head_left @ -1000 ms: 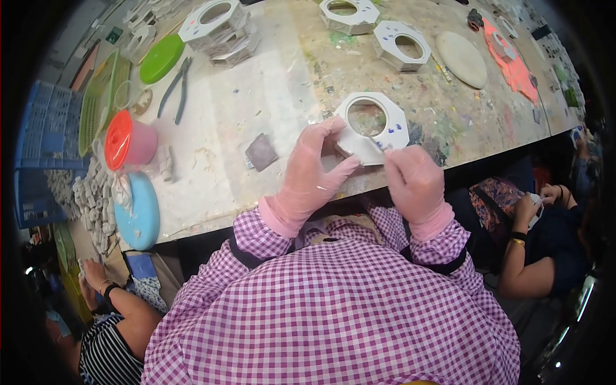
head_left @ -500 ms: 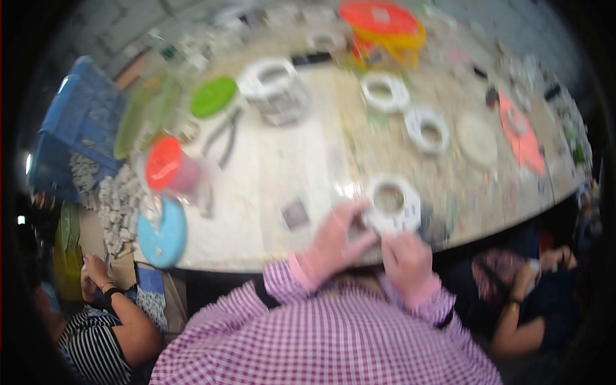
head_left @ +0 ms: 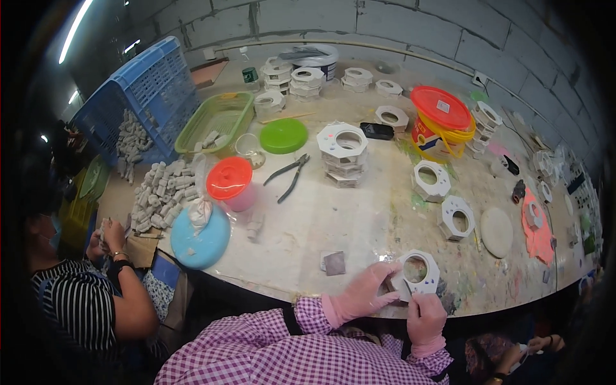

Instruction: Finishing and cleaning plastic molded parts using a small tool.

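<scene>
A white octagonal piece [head_left: 432, 265] with a round hole and small blue marks sits near the front edge of the table. My left hand [head_left: 360, 295], in a pink glove, grips its left side between thumb and fingers. At its lower edge my right hand [head_left: 426, 321], gloved too, is closed in a pinch around a thin, dark, stick-like tool [head_left: 409, 288], its tip against the piece. The tool's exact kind is too small to tell. Left of my left hand lies a small grey square pad [head_left: 334, 264].
Beyond stand two matching octagons [head_left: 457, 218], a stack of octagons [head_left: 343, 141], pliers [head_left: 289, 178], a red-lidded yellow bucket [head_left: 443, 122] and a red-lidded pink tub [head_left: 231, 183]. A blue lid [head_left: 200, 240] lies left. A co-worker [head_left: 96, 295] sits at left, another person's hands [head_left: 513, 356] at right.
My view has tilted up, so the table appears lower and the wall shows more. The picture is sharper. Both hands remain at the same octagonal piece.
</scene>
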The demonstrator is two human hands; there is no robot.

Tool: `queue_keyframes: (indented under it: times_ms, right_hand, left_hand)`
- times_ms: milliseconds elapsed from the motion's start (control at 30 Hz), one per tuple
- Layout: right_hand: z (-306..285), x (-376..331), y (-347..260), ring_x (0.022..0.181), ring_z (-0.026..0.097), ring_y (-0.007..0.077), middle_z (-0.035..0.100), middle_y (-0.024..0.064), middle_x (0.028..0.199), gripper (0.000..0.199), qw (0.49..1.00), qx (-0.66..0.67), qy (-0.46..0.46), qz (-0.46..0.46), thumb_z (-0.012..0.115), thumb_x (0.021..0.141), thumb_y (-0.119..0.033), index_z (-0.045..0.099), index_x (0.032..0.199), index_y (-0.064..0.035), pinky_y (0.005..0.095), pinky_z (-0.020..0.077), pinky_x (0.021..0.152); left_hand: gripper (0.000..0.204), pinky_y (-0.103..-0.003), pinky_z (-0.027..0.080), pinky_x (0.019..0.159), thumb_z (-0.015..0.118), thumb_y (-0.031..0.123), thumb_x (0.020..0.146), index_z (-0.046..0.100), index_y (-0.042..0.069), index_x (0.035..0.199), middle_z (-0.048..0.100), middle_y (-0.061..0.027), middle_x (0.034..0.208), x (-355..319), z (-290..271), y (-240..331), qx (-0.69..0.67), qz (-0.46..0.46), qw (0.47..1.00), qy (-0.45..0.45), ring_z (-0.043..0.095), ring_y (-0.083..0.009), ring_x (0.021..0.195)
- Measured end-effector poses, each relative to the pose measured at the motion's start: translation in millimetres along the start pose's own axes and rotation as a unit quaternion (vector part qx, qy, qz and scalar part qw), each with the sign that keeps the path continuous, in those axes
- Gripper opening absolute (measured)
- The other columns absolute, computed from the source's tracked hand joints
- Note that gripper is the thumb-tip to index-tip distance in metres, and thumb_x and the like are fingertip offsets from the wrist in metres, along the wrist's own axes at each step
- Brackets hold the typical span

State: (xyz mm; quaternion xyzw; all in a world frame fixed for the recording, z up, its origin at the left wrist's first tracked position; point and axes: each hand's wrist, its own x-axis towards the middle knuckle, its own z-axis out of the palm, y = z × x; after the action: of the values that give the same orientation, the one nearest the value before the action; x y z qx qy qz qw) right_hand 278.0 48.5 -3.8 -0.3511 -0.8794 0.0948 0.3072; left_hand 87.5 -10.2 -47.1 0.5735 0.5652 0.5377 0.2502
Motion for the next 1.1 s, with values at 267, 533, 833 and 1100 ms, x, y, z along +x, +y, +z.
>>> queue_keyframes:
  times_ms: [267,533,833,1100]
  right_hand:
    - [-0.9,0.5,-7.8,0.07,0.064,0.0334,0.061,0.0116,0.074,0.008,1.0,-0.008,0.001,0.025,0.072,0.083,-0.003,0.069,0.089,-0.0067,0.0439,0.0514,0.059]
    - [1.3,1.6,-3.9,0.069,0.063,0.033,0.061,0.0112,0.073,0.006,1.0,0.006,0.011,-0.015,0.071,0.083,-0.002,0.068,0.086,-0.0058,0.0435,0.0509,0.058]
    - [2.3,-0.4,-6.9,0.068,0.063,0.0335,0.061,0.0117,0.074,0.006,0.999,0.031,-0.005,-0.024,0.071,0.083,-0.003,0.068,0.088,-0.0053,0.0434,0.0508,0.059]
    - [1.9,-0.6,-5.2,0.068,0.064,0.0338,0.061,0.0116,0.075,0.008,1.0,0.011,-0.003,-0.003,0.071,0.083,-0.003,0.069,0.09,-0.0054,0.0442,0.0522,0.059]
  left_hand:
    - [0.064,-0.04,0.05,0.1,0.081,0.018,0.083,0.053,0.0,0.138,0.06,-0.0188,0.125,1.3,-0.7,1.5,0.03,0.027,0.999,0.012,0.061,-0.0338,0.114]
    - [0.065,-0.039,0.05,0.101,0.08,0.017,0.084,0.052,0.001,0.139,0.058,-0.0189,0.127,1.6,-0.6,-0.3,0.014,0.033,0.999,0.009,0.06,-0.0343,0.114]
    - [0.065,-0.04,0.049,0.102,0.08,0.017,0.084,0.051,0.001,0.14,0.058,-0.0183,0.128,1.0,0.4,-0.3,0.01,0.022,1.0,0.003,0.059,-0.0347,0.115]
    - [0.064,-0.04,0.049,0.101,0.08,0.017,0.085,0.052,0.002,0.14,0.058,-0.018,0.127,1.0,0.9,0.0,0.024,0.036,0.999,0.008,0.06,-0.0343,0.113]
